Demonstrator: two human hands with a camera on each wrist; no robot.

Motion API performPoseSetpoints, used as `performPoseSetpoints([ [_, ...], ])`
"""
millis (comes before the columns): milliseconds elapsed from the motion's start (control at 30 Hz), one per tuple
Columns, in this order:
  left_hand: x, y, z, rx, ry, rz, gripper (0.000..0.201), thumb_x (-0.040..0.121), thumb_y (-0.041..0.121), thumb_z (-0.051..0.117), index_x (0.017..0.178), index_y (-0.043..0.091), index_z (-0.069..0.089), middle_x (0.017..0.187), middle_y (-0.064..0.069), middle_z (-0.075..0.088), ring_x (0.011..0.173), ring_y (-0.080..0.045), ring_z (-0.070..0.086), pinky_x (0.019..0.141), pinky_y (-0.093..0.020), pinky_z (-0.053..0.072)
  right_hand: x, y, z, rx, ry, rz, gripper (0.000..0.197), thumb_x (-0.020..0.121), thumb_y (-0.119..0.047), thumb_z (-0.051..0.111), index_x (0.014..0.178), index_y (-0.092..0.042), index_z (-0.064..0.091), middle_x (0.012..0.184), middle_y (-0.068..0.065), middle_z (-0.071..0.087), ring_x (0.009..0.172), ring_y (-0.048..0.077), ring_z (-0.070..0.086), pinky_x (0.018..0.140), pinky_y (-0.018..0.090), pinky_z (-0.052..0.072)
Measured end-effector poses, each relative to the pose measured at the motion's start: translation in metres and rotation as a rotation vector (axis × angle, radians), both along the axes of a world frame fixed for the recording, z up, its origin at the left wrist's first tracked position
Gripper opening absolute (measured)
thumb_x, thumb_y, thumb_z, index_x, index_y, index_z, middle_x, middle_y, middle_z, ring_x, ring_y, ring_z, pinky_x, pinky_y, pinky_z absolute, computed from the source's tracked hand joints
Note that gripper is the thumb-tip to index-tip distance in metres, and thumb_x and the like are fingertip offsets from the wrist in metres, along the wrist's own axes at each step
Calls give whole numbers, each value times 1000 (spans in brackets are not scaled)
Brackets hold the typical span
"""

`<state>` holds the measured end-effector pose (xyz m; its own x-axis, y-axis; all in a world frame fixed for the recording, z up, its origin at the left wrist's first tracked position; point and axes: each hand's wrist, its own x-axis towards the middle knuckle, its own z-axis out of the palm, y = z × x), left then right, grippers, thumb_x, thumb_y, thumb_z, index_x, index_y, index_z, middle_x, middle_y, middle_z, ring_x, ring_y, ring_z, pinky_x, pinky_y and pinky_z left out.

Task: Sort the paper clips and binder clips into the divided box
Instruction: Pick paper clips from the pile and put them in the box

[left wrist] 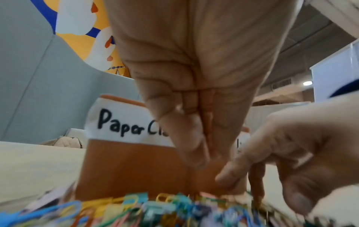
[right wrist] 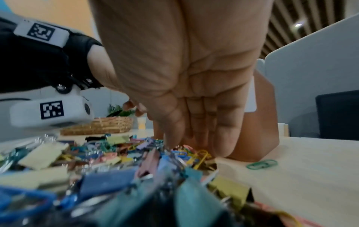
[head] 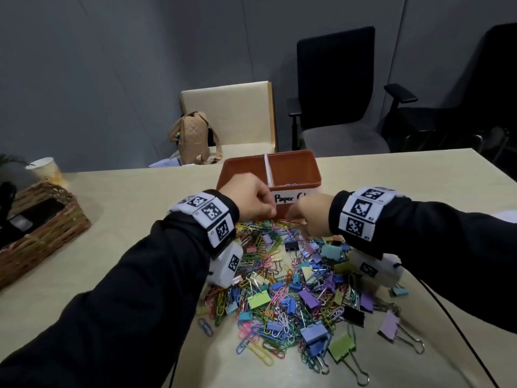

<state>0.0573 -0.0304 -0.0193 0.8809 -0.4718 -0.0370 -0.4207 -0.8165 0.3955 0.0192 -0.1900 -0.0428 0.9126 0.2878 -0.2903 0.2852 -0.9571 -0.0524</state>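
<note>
A brown divided box [head: 296, 163] with a white "Paper Cl" label [head: 285, 199] stands behind a heap of coloured paper clips and binder clips [head: 293, 284]. My left hand [head: 268, 211] hovers at the box's front wall, above the heap's far edge. Its fingers are bunched against the thumb, and no clip shows between them in the left wrist view [left wrist: 200, 159]. My right hand [head: 305, 236] reaches down into the heap just right of it. Its thumb and forefinger close in on the clips [left wrist: 240, 182], and blur hides whether they hold one.
A wicker basket [head: 42, 228] and a paper cup [head: 49, 170] stand at the table's left. Behind the table are a chair with a tan backpack [head: 195, 138] and black office chairs [head: 335, 88]. A lone green paper clip [right wrist: 262, 164] lies by the box. A cable [head: 447, 317] trails at the right.
</note>
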Motion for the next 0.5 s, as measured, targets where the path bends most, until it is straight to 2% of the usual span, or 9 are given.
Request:
performPoseSetpoints([
  [100, -5, 7, -15, 226, 51, -53, 19, 83, 20, 73, 101, 23, 75, 100, 9, 71, 86, -4, 61, 74, -17, 45, 8, 10, -12, -199, 71, 52, 57, 88, -21, 65, 141, -15, 43, 132, 5, 56, 118, 24, 55, 98, 35, 48],
  [167, -5, 10, -23, 310, 51, -64, 30, 87, 15, 68, 115, 24, 69, 116, 4, 67, 104, -11, 61, 85, -21, 47, 11, 15, -14, -259, 88, 56, 58, 87, -26, 68, 138, -14, 46, 130, 5, 57, 115, 24, 57, 95, 34, 50],
  [267, -5, 12, -28, 423, 26, -81, 45, 89, 15, 65, 132, 26, 57, 132, 2, 59, 120, -16, 54, 97, -27, 45, 9, 20, -11, -268, 99, 36, 32, 87, -28, 67, 113, -9, 60, 109, 6, 65, 91, 22, 61, 78, 30, 53],
  [333, -5, 12, -28, 450, 30, -107, 50, 87, 21, 68, 135, 25, 54, 133, 1, 57, 120, -18, 54, 95, -28, 44, 8, 21, -11, -244, 68, 37, 24, 86, -26, 68, 103, -9, 62, 103, 7, 65, 86, 22, 60, 72, 30, 51],
  [400, -6, 12, -29, 452, 48, -120, 51, 83, 28, 73, 131, 24, 58, 129, 1, 60, 115, -18, 56, 89, -27, 44, 6, 21, -11, -204, 38, 38, 27, 82, -23, 71, 105, -10, 63, 103, 6, 65, 92, 24, 62, 75, 31, 53],
  [500, -6, 9, -31, 441, 64, -131, 46, 76, 31, 79, 119, 20, 66, 116, -1, 66, 105, -19, 60, 83, -27, 48, 0, 24, -9, -177, 53, 52, 35, 80, -18, 74, 112, -13, 60, 109, 5, 62, 101, 24, 60, 75, 28, 49],
])
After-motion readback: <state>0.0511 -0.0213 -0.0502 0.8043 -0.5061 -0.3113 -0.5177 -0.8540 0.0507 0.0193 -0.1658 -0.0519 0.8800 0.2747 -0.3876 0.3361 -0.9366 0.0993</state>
